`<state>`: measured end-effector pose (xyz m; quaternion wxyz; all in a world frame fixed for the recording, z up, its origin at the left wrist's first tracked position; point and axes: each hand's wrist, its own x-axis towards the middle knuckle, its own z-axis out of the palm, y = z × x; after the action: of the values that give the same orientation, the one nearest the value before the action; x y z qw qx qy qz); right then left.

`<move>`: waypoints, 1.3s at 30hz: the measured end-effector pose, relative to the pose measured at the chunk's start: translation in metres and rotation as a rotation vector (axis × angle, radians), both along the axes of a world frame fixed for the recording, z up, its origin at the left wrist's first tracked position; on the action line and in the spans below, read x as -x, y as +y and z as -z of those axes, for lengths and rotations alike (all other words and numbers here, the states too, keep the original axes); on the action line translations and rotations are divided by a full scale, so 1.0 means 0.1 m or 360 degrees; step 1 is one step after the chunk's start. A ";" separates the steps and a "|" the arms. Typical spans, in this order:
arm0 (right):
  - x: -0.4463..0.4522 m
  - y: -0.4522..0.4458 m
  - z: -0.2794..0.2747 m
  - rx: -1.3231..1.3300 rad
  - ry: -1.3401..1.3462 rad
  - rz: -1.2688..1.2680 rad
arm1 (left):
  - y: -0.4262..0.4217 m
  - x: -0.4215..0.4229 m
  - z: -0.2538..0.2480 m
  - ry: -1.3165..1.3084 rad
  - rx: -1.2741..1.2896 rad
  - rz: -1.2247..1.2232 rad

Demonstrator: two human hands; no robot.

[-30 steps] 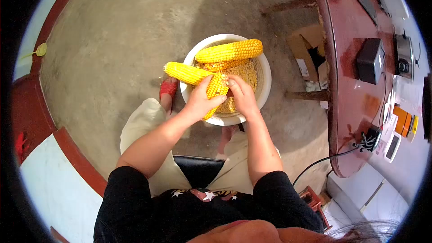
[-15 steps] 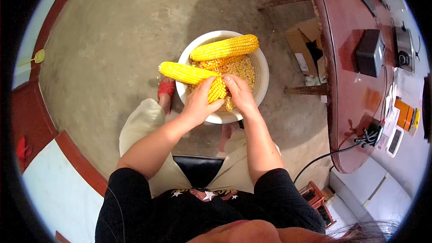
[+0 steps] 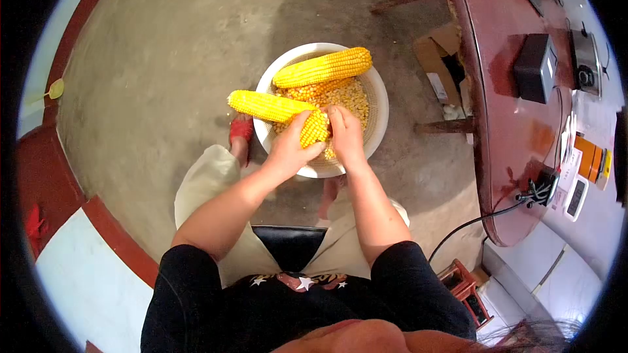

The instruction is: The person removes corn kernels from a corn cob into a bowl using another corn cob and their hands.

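Observation:
An ear of corn (image 3: 314, 131) is between my hands, low over a white basket (image 3: 265, 72). My left hand (image 3: 288, 150) wraps round it from the left and below, with the thumb along its top. My right hand (image 3: 347, 134) is closed against its right end, the thumb pressed to the kernels; its other fingers are partly hidden. A long yellow ear (image 3: 261, 105) reaches left over the basket rim; whether it joins the held piece I cannot tell. Another whole ear (image 3: 324, 68) lies across the basket's far side. Loose kernels (image 3: 353, 99) cover the basket's bottom.
The basket stands between my feet, one in a red shoe (image 3: 241, 129). At the right is a reddish-brown table (image 3: 517, 150) with a black box (image 3: 535, 68) and cables (image 3: 540, 191). A cardboard box (image 3: 439, 68) sits beneath it, beside wooden legs (image 3: 445, 126).
My right thumb and fingers have shifted slightly against the end of the held ear. The left hand keeps its grip. The whole view has moved a little.

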<state>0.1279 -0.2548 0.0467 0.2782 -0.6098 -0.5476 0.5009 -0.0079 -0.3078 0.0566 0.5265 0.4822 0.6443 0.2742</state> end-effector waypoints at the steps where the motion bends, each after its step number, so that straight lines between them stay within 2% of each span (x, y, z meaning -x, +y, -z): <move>1: -0.02 0.03 0.01 0.0309 0.0307 0.0139 | 0.01 0.00 -0.01 -0.0002 -0.0003 -0.0002; 2: -0.04 0.06 0.02 0.0619 0.0617 0.0273 | 0.01 0.00 -0.01 -0.0062 0.0008 -0.0024; 3: -0.09 0.12 -0.06 0.0848 0.0712 0.0196 | 0.02 0.02 -0.02 -0.0118 0.0022 -0.0049; 5: -0.15 0.12 0.05 0.0579 0.0616 -0.0102 | 0.03 0.03 -0.02 -0.0104 0.0021 -0.0048; 6: -0.14 0.11 0.04 0.0588 0.0617 -0.0099 | 0.03 0.03 -0.03 -0.0100 0.0018 -0.0037; 8: -0.12 0.12 0.01 0.0450 0.0350 -0.0370 | 0.04 0.04 -0.08 -0.0093 0.0029 -0.0029; 9: -0.12 0.12 -0.02 0.0453 0.0349 -0.0369 | 0.05 0.04 -0.09 -0.0085 0.0033 -0.0022; 11: -0.11 0.12 -0.06 0.0574 0.0648 -0.0294 | 0.04 0.04 -0.09 -0.0121 0.0041 -0.0027; 15: -0.15 0.14 -0.01 0.0634 0.0733 -0.0271 | 0.03 0.05 -0.04 -0.0293 0.0037 -0.0065; 18: -0.16 0.14 -0.03 0.0574 0.0727 -0.0327 | 0.04 0.06 -0.02 -0.0364 0.0020 -0.0085; 22: -0.15 0.11 -0.03 0.0321 0.0425 -0.0402 | 0.07 0.07 -0.04 -0.0509 0.0058 -0.0200; 24: -0.10 0.08 0.00 0.0242 0.0334 -0.0413 | 0.09 0.06 -0.15 -0.0160 0.0113 -0.0152; 26: -0.11 0.08 -0.02 0.0785 0.1019 -0.0059 | 0.05 0.05 0.01 -0.0193 0.0029 -0.0198; 28: -0.10 0.11 -0.09 0.0864 0.1030 0.0008 | 0.08 0.05 0.00 -0.0220 -0.0052 -0.0252; 30: -0.07 0.11 -0.09 0.0956 0.1052 0.0078 | 0.08 0.06 -0.06 -0.0034 0.0029 -0.0160; 32: -0.07 0.08 -0.02 0.0801 0.0763 -0.0022 | 0.09 0.05 -0.13 -0.0031 0.0036 -0.0128; 33: -0.07 0.08 0.01 0.0803 0.0762 -0.0021 | 0.09 0.04 -0.14 -0.0033 0.0039 -0.0097; 35: -0.07 0.06 0.07 0.0553 0.0532 -0.0185 | 0.08 0.03 -0.10 -0.0022 0.0046 -0.0093; 39: -0.07 0.07 -0.06 0.0384 0.0414 -0.0282 | 0.08 0.04 -0.06 -0.0049 0.0045 -0.0087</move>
<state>0.1349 -0.2476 0.0531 0.2264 -0.5183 -0.4945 0.6600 -0.0116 -0.3000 0.0629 0.5354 0.4526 0.6528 0.2868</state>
